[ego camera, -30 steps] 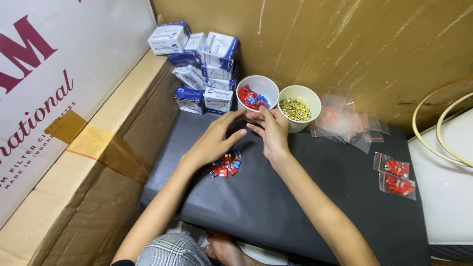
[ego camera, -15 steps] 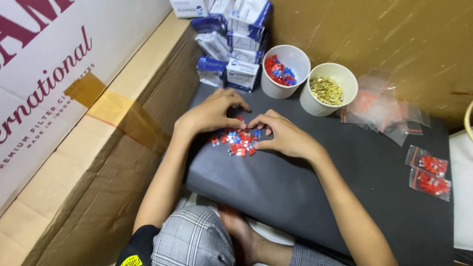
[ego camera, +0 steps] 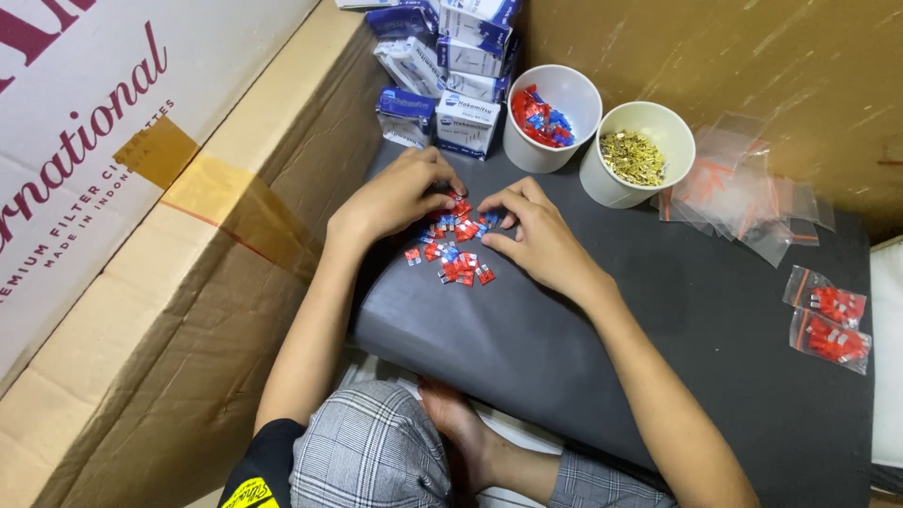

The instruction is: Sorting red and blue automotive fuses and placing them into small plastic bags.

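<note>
A small heap of red and blue plastic pieces (ego camera: 454,252) lies spread on the dark grey mat (ego camera: 677,357). My left hand (ego camera: 390,196) rests at the heap's upper left, fingertips touching the pieces. My right hand (ego camera: 536,235) lies at the heap's right side, fingers curled over the top pieces. Neither hand clearly lifts anything. Behind the hands stand a white cup of red and blue pieces (ego camera: 549,115) and a white cup of small brass parts (ego camera: 637,153).
Blue-and-white small boxes (ego camera: 453,66) are stacked at the back. Empty clear bags (ego camera: 743,193) lie right of the cups, and two filled bags of red pieces (ego camera: 830,323) sit near the mat's right edge. A large cardboard carton (ego camera: 141,235) walls the left.
My hands came away from the cups toward me, and the pile of red and blue pieces is spread wider under my fingers. The view tilted and moved closer.
</note>
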